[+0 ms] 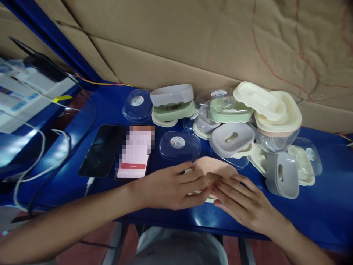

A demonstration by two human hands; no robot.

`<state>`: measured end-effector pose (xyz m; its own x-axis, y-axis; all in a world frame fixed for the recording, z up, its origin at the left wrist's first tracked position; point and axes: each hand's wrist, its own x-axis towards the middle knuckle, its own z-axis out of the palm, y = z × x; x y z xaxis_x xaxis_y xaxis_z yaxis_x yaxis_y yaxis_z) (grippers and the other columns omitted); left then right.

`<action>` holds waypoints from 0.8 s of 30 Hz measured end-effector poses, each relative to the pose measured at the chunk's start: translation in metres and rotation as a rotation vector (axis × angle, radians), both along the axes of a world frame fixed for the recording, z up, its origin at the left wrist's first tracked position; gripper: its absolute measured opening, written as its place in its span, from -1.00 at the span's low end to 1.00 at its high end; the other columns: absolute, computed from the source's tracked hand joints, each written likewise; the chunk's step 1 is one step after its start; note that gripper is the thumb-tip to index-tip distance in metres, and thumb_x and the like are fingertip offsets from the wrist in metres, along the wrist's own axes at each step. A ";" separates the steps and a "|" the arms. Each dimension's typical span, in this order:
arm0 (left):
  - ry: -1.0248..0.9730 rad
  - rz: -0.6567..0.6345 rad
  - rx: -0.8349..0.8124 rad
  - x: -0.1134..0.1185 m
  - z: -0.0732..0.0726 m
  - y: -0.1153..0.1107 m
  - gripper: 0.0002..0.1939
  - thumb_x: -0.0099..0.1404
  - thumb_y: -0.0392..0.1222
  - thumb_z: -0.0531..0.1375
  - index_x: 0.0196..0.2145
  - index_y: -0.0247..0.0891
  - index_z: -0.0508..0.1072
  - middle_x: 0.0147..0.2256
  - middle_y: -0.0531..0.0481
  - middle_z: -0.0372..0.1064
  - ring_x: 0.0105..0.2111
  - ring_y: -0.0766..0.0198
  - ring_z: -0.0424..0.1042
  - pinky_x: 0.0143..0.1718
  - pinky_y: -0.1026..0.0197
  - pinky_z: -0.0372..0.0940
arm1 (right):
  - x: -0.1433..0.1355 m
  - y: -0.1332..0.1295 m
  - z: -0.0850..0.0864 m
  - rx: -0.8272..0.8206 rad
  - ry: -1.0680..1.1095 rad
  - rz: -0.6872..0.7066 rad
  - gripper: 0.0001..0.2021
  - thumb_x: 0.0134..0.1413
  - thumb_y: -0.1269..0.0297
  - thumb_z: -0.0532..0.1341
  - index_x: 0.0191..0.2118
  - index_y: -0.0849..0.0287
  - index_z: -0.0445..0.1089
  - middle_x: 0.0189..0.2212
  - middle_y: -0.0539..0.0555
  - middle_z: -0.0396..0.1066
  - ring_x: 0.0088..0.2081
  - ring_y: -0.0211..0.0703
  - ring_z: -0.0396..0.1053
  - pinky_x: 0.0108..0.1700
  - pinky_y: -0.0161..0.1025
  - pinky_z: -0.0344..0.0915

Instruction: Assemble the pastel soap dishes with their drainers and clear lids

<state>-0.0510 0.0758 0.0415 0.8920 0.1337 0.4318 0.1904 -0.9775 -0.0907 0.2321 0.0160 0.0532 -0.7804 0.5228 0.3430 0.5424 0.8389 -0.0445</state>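
Near the front of the blue table, a shallow peach plastic piece [212, 164] rests on a cream one, whose rim shows below. My left hand [178, 187] lies over its left side, fingers bent inward. From the right, my right hand [241, 200] reaches over it, and both hands' fingertips meet at a small brownish spot in the middle, which they partly hide. Just behind are a grey piece with an oval slot [232, 139] and a clear lid with a round sticker [179, 146]. A second grey piece [282, 176] stands on edge to the right.
A stack of grey and green pieces [173, 105], a green piece under a clear lid [231, 110] and cream pieces [278, 110] line the back. Two phones lie left, one dark [98, 151], one lit [135, 151]. White cables [41, 154] run further left. Brown paper [176, 51] covers the wall.
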 end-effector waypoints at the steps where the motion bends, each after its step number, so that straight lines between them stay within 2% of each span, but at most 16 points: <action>1: 0.011 0.001 0.009 0.000 0.000 0.000 -0.84 0.55 -0.23 0.22 0.01 -0.21 0.58 -0.02 -0.07 0.60 0.00 0.12 0.53 0.03 0.05 0.40 | -0.001 0.000 -0.002 -0.011 -0.005 0.016 -0.75 0.46 0.34 0.25 0.14 0.22 0.55 0.05 0.06 0.65 0.09 -0.10 0.56 0.22 -0.06 0.37; 5: 0.018 -0.010 0.001 0.002 -0.004 -0.002 -0.90 0.55 -0.26 0.23 -0.13 -0.23 0.58 -0.12 -0.06 0.61 -0.13 0.17 0.54 -0.13 0.09 0.38 | -0.004 -0.002 -0.012 -0.044 -0.045 0.044 -0.72 0.49 0.37 0.19 0.18 0.23 0.53 0.13 0.08 0.60 0.16 -0.05 0.52 0.26 -0.01 0.38; 8: 0.034 -0.003 -0.014 0.004 -0.007 -0.004 -0.87 0.56 -0.28 0.20 -0.12 -0.22 0.57 -0.11 -0.05 0.62 -0.13 0.19 0.54 -0.10 0.11 0.38 | -0.006 -0.004 -0.017 -0.058 -0.071 0.029 -0.67 0.50 0.45 0.11 0.22 0.21 0.51 0.20 0.09 0.56 0.22 -0.06 0.48 0.27 -0.04 0.39; 12: 0.019 -0.018 -0.174 0.000 -0.002 0.001 -0.82 0.57 -0.12 0.19 -0.12 -0.24 0.55 -0.12 -0.07 0.59 -0.11 0.18 0.54 -0.06 0.11 0.38 | -0.004 -0.002 -0.015 -0.077 -0.007 0.028 -0.70 0.50 0.33 0.17 0.19 0.25 0.52 0.15 0.13 0.59 0.22 -0.07 0.49 0.25 -0.09 0.43; 14: -0.007 0.060 -0.260 -0.008 0.005 0.008 -0.82 0.54 -0.14 0.18 -0.09 -0.24 0.55 -0.05 -0.10 0.58 -0.05 0.11 0.54 0.04 0.03 0.38 | 0.002 0.002 -0.011 -0.101 0.095 0.052 -0.73 0.46 0.32 0.23 0.15 0.25 0.53 0.07 0.16 0.63 0.17 -0.07 0.52 0.21 -0.09 0.46; 15: -0.001 0.140 -0.287 -0.013 0.009 0.013 -0.81 0.50 -0.16 0.18 -0.03 -0.23 0.55 0.02 -0.13 0.56 0.02 0.04 0.53 0.11 -0.04 0.37 | 0.006 0.004 -0.009 -0.109 0.154 0.052 -0.74 0.43 0.35 0.25 0.14 0.25 0.53 0.04 0.17 0.64 0.14 -0.06 0.54 0.18 -0.08 0.48; 19: 0.161 0.468 -0.330 -0.031 0.016 0.031 -0.49 0.34 -0.18 0.28 0.23 -0.24 0.47 0.33 -0.35 0.32 0.30 -0.33 0.36 0.28 -0.33 0.29 | 0.020 0.012 -0.005 -0.062 0.316 -0.036 -0.66 0.29 0.53 0.29 0.15 0.25 0.50 -0.04 0.21 0.63 0.01 -0.02 0.56 0.01 -0.03 0.49; 21: 0.229 0.519 -0.355 -0.035 0.013 0.038 -0.46 0.36 -0.20 0.29 0.27 -0.25 0.44 0.37 -0.39 0.27 0.32 -0.34 0.35 0.29 -0.33 0.30 | 0.020 0.013 -0.004 -0.051 0.293 -0.068 -0.70 0.27 0.53 0.31 0.09 0.25 0.51 -0.12 0.17 0.62 -0.09 -0.06 0.55 -0.05 -0.07 0.47; 24: 0.201 0.528 -0.446 -0.035 0.010 0.044 -0.52 0.40 -0.15 0.30 0.24 -0.22 0.46 0.34 -0.29 0.34 0.31 -0.21 0.39 0.29 -0.20 0.34 | 0.014 0.013 -0.005 -0.087 0.167 -0.081 -0.87 0.32 0.41 0.33 -0.05 0.19 0.52 -0.22 0.08 0.61 -0.23 -0.11 0.51 -0.15 -0.12 0.43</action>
